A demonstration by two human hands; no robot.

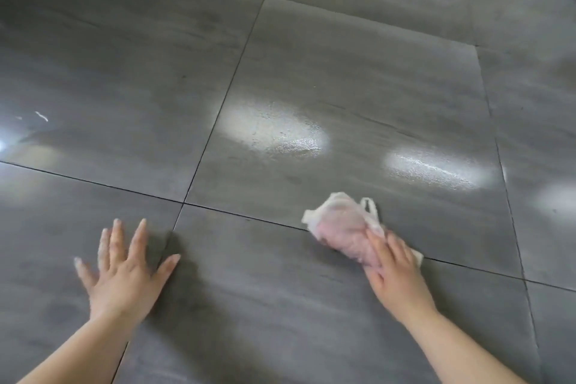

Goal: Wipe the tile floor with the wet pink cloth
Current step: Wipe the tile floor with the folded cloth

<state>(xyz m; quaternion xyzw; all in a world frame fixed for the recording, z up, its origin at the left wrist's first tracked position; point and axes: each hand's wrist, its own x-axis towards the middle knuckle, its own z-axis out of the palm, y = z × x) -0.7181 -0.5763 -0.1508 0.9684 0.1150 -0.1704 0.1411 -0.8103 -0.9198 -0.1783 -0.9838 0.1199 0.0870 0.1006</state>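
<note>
Right hand point(396, 271) pressing crumpled pale-pink cloth point(339, 227), whitish edges, grey floor point(343, 72)

An indoor room of unclear kind; large glossy grey floor tiles point(343, 72) reflecting lights.

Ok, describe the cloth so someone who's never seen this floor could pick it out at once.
Start from the grey tile floor and its two bright reflections. Just below them, across a grout line, lies the cloth, under the fingers of the right hand. It is the only crumpled, pale pink and white thing there; the left hand rests on bare tile.
</note>
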